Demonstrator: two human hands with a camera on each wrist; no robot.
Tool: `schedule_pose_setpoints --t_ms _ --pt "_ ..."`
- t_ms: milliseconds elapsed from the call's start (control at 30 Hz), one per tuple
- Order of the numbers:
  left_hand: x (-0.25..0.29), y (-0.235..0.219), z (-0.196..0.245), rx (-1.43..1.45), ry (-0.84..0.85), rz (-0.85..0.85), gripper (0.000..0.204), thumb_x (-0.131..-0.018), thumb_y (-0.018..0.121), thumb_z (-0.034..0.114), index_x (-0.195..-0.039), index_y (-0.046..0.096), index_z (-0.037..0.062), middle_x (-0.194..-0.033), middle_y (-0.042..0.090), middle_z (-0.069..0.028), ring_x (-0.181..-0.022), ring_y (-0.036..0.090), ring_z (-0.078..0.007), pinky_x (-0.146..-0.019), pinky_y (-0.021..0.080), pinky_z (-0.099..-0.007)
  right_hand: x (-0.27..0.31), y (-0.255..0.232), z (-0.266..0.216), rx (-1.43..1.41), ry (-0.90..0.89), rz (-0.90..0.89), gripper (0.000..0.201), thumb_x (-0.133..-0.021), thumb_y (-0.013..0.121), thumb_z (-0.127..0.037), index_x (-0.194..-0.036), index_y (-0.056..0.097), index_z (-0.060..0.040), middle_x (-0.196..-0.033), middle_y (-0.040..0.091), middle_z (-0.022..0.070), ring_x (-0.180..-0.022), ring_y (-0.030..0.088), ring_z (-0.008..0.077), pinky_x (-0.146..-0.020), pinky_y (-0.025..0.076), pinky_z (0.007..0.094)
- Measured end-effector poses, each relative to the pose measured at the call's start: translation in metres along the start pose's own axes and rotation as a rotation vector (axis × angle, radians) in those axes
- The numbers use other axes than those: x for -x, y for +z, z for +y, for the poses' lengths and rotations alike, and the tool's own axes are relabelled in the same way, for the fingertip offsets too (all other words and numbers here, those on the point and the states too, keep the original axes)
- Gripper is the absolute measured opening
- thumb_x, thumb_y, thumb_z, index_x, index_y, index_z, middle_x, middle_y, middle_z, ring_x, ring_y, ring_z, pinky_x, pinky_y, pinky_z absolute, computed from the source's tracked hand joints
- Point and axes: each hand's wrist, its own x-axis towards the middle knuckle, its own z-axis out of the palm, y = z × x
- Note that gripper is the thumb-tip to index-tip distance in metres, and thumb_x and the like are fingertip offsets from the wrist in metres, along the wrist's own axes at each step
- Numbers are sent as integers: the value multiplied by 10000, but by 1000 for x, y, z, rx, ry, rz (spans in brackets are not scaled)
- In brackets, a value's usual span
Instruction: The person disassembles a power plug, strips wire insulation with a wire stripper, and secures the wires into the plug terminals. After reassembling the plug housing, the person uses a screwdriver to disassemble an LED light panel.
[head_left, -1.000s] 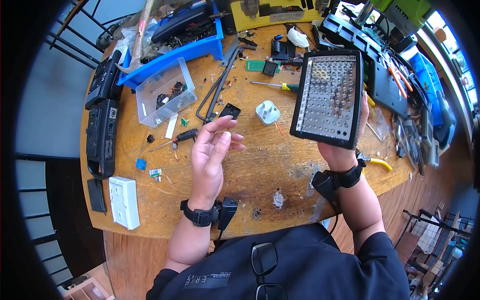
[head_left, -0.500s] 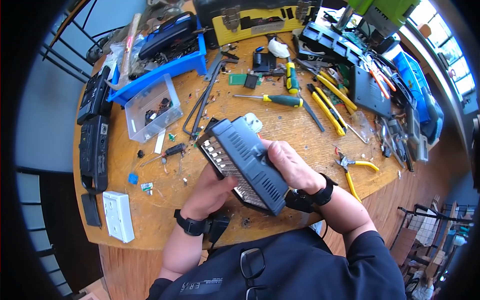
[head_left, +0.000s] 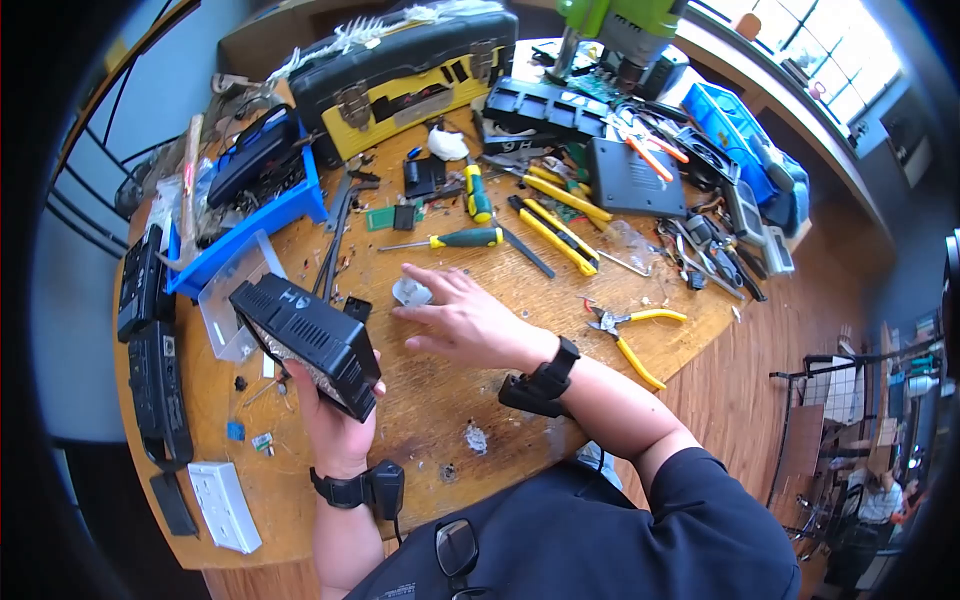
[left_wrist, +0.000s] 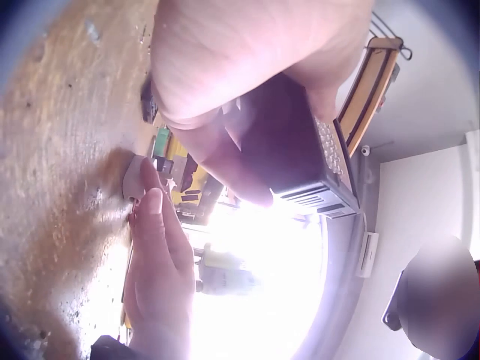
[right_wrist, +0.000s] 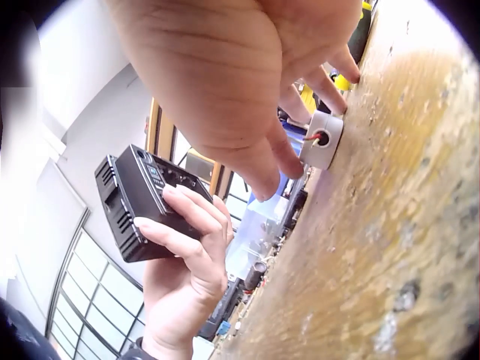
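My left hand (head_left: 338, 425) holds a black box-shaped LED light (head_left: 318, 335) above the left part of the bench. Its vented back faces up and its studded, shiny front is tilted down. In the right wrist view the fingers of this hand (right_wrist: 184, 300) wrap one side of the light (right_wrist: 127, 214). With fingers spread, my right hand (head_left: 480, 325) is low over the wood, fingertips right at a small white plug (head_left: 410, 292). A red wire end pokes from a round hole in the plug (right_wrist: 322, 148), seen from the right wrist.
Beyond the plug lie a green-yellow screwdriver (head_left: 470, 238) and a yellow cutter knife (head_left: 555, 235). Yellow-handled pliers (head_left: 632, 340) lie right. A clear plastic box (head_left: 222, 320) stands behind the light. A white socket box (head_left: 223, 505) sits front left, a black-yellow toolbox (head_left: 400, 100) at the back.
Both hands were on the light half a second ago. Now the left hand alone carries it, further left, and the right hand has let go and come over to the plug. The head view has turned right.
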Motion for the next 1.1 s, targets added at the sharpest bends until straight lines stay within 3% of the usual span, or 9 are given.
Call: schedule_pose_setpoints --t_ms 67,167,267,400,500,567,767,833,1100 --pt "0 6 -1 -76 40 87 497 -889 474 504 -1188 538 113 -1030 643 -88 -877 640 -272 -556 525 -357 1 1 -3 -5 26 2 431 -854 580 -378 -1157 604 -73 -1377 331 243 -1196 410 385 -1011 337 417" --pt "2 2 -1 9 23 72 558 -884 458 528 -1236 481 96 -1066 621 -121 -897 632 -309 -577 530 -380 1 0 -9 0 40 26 446 -847 589 -359 -1155 588 -37 -1353 347 253 -1156 438 387 -990 362 388" --pt "1 5 -1 17 18 71 545 -880 478 515 -1236 482 102 -1052 624 -111 -893 632 -295 -580 534 -376 1 2 -12 88 61 38 346 -828 599 -301 -991 609 5 -1268 417 263 -1036 504 379 -923 398 415" --pt "0 5 3 18 24 89 505 -886 497 485 -1207 509 97 -1022 630 -103 -906 623 -275 -580 550 -357 3 -13 -18 49 130 55 301 -828 610 -269 -950 605 6 -1261 425 256 -1039 508 380 -914 412 415" --pt "0 7 4 2 38 52 480 -892 503 468 -1167 538 77 -995 634 -95 -931 607 -262 -586 553 -349 13 -37 -17 -110 150 257 243 -816 645 -210 -950 601 -12 -1225 468 217 -1052 521 373 -889 446 416" --pt "-1 5 5 -24 70 84 470 -895 503 466 -1153 548 76 -994 632 -92 -910 605 -250 -542 516 -323 24 -64 -12 -159 255 388 223 -808 660 -206 -933 618 -25 -1175 510 210 -1055 533 359 -881 454 407" --pt "-2 7 5 43 45 10 442 -908 482 470 -1105 574 85 -941 629 -85 -802 576 -207 -472 419 -284 100 -137 55 265 648 730 253 -810 671 -264 -897 662 -26 -1151 555 200 -1072 547 324 -889 438 391" --pt "-2 5 6 31 43 15 435 -909 481 468 -1099 576 88 -932 626 -84 -791 570 -204 -474 420 -284 130 -151 72 378 853 770 281 -830 644 -293 -892 664 -20 -1141 560 210 -1080 539 332 -895 427 382" --pt "0 8 2 21 54 79 403 -905 503 445 -1074 573 86 -907 616 -83 -746 557 -187 -480 405 -277 166 -150 96 426 1010 637 306 -826 637 -337 -963 675 -66 -1208 520 227 -1146 491 354 -944 401 386"
